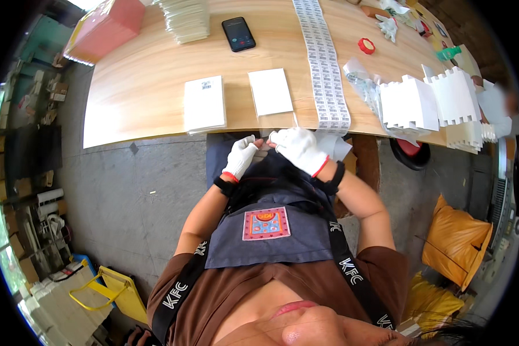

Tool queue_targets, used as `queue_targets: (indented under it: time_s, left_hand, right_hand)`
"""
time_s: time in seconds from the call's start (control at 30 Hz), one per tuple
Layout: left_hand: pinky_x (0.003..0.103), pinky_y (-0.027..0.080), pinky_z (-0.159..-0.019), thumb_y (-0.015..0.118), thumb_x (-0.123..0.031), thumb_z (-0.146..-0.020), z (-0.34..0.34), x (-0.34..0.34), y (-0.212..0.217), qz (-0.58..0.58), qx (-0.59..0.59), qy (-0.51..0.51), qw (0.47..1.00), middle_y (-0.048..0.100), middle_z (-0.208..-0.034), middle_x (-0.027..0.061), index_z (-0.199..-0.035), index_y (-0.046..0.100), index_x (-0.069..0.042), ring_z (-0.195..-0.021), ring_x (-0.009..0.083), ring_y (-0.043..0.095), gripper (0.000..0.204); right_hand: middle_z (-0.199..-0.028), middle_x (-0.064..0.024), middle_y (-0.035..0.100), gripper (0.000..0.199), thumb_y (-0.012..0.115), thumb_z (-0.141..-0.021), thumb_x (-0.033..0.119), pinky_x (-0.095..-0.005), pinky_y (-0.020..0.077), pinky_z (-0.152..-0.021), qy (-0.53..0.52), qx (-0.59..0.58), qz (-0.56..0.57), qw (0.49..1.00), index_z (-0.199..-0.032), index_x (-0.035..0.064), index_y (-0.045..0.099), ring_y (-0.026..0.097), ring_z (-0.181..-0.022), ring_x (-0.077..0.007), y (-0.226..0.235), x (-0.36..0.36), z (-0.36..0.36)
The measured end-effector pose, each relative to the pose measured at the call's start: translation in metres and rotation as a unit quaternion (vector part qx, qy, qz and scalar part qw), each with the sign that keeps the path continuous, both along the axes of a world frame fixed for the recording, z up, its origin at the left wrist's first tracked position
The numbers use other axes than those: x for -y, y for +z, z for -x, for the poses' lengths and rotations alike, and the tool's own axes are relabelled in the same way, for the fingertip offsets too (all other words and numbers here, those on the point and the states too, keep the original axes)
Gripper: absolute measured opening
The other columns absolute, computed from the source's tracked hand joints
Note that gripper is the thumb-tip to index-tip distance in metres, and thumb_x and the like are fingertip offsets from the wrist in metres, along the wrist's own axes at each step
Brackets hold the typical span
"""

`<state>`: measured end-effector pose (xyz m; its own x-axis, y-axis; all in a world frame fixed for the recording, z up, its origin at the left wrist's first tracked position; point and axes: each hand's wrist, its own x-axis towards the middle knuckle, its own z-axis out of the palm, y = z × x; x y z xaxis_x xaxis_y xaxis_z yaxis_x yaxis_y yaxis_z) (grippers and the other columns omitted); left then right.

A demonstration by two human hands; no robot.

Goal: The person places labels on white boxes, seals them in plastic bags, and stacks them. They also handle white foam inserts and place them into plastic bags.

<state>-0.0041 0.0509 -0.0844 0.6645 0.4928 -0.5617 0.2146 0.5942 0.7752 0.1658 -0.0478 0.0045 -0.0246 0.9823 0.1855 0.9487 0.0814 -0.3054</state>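
Both hands meet at the table's front edge, in white gloves with bare fingertips showing. My left hand point(242, 154) is closed in a pinch, and what lies between its fingertips is too small to make out. Beside it, my right hand point(297, 149) is closed at the near end of a clear plastic sleeve point(278, 121). A flat white rectangular piece point(271, 92) lies on the table, apparently inside that sleeve. To its left rests a stack of similar white pieces point(205, 104) in clear wrapping, the top one bearing a small printed label.
A long strip of printed labels point(323, 63) runs down the table. Farther back are a black phone point(239, 34), a pile of flat packs point(184, 20) and a pink block point(106, 29). White notched foam blocks point(409, 104) and a red round cap point(366, 46) sit at right.
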Motion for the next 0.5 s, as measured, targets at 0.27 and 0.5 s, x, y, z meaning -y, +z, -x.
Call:
queue_targets:
  time_s: [0.27,0.5]
  left_hand:
    - [0.026,0.055,-0.068,0.053,-0.014,-0.095,0.015,-0.004,-0.042,-0.162,-0.022,-0.005,0.987,0.07,-0.088,0.0075,-0.098,0.065,-0.002,-0.076,0.0145,0.068,0.017]
    - [0.03,0.056,-0.069,0.057,-0.017,-0.094,0.011,0.002,0.016,-0.052,0.023,0.013,0.998,0.07,-0.089,0.0106,-0.095,0.062,-0.003,-0.075,0.0189,0.069,0.015]
  right_hand:
    - [-0.059,-0.004,0.063,0.019,0.066,-0.081,0.03,-0.0391,0.0509,-0.049,-0.039,0.056,-0.017,0.998,-0.089,0.0153,0.057,0.065,-0.056,-0.0227,-0.042,-0.006,0.024]
    - [-0.069,-0.0073,0.066,0.01,0.066,-0.083,0.013,-0.029,0.0513,-0.058,-0.028,-0.303,0.104,0.947,-0.089,0.0079,0.059,0.066,-0.065,-0.0191,0.007,0.023,-0.008]
